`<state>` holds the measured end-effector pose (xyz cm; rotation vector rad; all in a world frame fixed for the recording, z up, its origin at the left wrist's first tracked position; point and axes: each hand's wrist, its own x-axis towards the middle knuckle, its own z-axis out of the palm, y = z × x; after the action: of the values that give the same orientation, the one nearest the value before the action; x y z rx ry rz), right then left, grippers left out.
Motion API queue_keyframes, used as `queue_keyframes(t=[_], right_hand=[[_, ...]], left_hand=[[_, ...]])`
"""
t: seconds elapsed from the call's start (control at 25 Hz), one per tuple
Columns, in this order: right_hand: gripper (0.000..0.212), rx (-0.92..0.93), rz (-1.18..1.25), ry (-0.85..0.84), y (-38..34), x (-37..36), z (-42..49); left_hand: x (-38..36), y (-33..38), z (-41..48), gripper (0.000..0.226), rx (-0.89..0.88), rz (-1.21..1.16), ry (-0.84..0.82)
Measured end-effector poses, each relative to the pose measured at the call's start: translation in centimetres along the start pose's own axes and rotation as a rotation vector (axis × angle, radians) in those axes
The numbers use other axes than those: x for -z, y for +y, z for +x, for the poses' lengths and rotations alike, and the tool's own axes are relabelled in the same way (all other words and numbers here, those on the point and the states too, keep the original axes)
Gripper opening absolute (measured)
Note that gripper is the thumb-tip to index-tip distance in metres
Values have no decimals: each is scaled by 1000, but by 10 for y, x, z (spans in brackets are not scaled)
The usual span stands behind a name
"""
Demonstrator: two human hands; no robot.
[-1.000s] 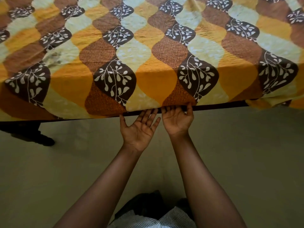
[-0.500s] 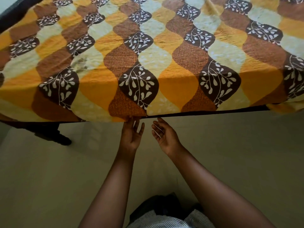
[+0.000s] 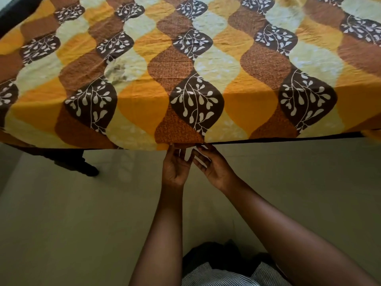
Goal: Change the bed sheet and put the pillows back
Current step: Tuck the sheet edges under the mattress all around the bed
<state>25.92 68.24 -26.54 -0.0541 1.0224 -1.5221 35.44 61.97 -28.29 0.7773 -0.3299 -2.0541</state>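
A bed sheet point(image 3: 185, 79) with wavy orange, brown and cream shapes and white leaf prints covers the mattress and hangs down its near side. My left hand point(image 3: 175, 168) is just under the sheet's lower edge, fingers apart, fingertips touching the hem. Close beside it on the right, my right hand point(image 3: 214, 168) is palm up with its fingers spread, tips reaching the dark gap under the hem. Neither hand visibly holds cloth. No pillows are in view.
A dark bed leg point(image 3: 82, 166) stands on the beige floor point(image 3: 61, 223) at the left. The dark bed frame point(image 3: 14, 13) shows at the top left corner. A loose fold of sheet point(image 3: 371, 135) hangs lower at the far right.
Both hands have drawn out from under the hem and come closer together. The view has shifted left along the bed, so the leg and frame corner show more.
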Motion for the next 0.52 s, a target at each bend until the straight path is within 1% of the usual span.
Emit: queue_keyframes(t=[0.08,0.2,0.24,0.28,0.4,0.44,0.52], right_hand=[[38,-6,5,-17,4,0,3],[28,-11,-44,-71,11,-6,6],[25,-8,-80,-85,13,-9,6],[24,-4,-114,-87,15,-12,6],[26,20,-164,-11,24,-14,11],[26,19,-176,42,26,-14,13],[31,-1,-240,178,30,-16,16]], left_hand=[[4,3,2,65,-3,24,14],[13,4,-4,70,21,101,-51],[16,4,-7,71,44,143,-61],[19,3,-11,69,61,193,-37],[26,1,-16,41,98,308,223],[25,2,-17,37,124,328,293],[21,4,-18,33,161,331,376]])
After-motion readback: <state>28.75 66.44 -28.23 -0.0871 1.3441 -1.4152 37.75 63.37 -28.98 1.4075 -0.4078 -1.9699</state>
